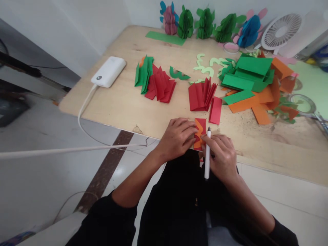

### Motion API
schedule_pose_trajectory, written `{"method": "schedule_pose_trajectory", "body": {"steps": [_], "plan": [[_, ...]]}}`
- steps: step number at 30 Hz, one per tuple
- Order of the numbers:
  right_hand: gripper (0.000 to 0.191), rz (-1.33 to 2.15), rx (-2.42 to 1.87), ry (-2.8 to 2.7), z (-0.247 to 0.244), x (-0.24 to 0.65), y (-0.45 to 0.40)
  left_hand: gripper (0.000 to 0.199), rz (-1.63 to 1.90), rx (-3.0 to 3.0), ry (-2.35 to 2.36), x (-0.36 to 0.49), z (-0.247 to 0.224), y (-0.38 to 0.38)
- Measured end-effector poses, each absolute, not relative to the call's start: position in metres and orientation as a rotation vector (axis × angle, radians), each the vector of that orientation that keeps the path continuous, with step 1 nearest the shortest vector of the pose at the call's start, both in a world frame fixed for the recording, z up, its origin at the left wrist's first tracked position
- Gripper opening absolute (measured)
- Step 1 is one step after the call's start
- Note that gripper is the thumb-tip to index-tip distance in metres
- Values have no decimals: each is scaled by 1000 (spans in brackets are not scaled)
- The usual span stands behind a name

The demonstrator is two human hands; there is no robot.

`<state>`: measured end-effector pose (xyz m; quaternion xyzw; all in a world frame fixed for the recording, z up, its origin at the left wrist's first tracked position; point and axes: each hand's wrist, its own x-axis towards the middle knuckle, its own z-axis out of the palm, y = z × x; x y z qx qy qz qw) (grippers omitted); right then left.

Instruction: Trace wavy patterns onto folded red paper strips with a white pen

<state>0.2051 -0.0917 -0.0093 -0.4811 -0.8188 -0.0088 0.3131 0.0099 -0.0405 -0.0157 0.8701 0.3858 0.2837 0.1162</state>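
A folded red paper strip [204, 123] lies at the table's front edge with a wavy orange paper cutout [199, 128] on top of it. The bent fingers of my left hand [180, 136] hold both papers from the left, fingertips on the cutout's edge; its thumb is mostly hidden. My right hand [222, 155] is closed around a white pen [207, 157], its dark tip pointing away from me. The index finger and thumb of that hand also touch the papers' right side. Just beyond lie a loose red strip [215, 110] and a folded red stack [201, 97].
Red folded papers [160, 85] and green ones [145, 75] lie left of centre. Green and orange papers [252, 73] pile up at the right near a tape roll [303, 104]. A power bank [109, 71], paper figures [205, 22] and a fan [282, 32] stand farther out.
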Motion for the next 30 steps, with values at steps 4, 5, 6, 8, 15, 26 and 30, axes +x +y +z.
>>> {"method": "schedule_pose_trajectory", "body": {"steps": [4, 5, 6, 8, 15, 26, 30], "plan": [[25, -27, -1263, -2156, -9, 205, -92, 22, 762, 2548, 1106, 8, -13, -40], [23, -29, -1267, -2156, -9, 205, -92, 22, 743, 2545, 1098, 7, -12, -40], [22, -32, -1272, -2156, -9, 205, -92, 22, 724, 2541, 1094, 6, -10, -40], [21, -36, -1277, -2156, -8, 204, -92, 25, 682, 2534, 1085, 5, -8, -39], [19, -57, -1276, -2157, -9, 204, -92, 34, 564, 2512, 1076, 2, -3, -40], [21, -52, -1272, -2162, -10, 206, -92, 34, 569, 2511, 1075, 2, -4, -40], [22, -40, -1280, -2157, -10, 205, -92, 35, 573, 2518, 1071, 2, -4, -40]]}}
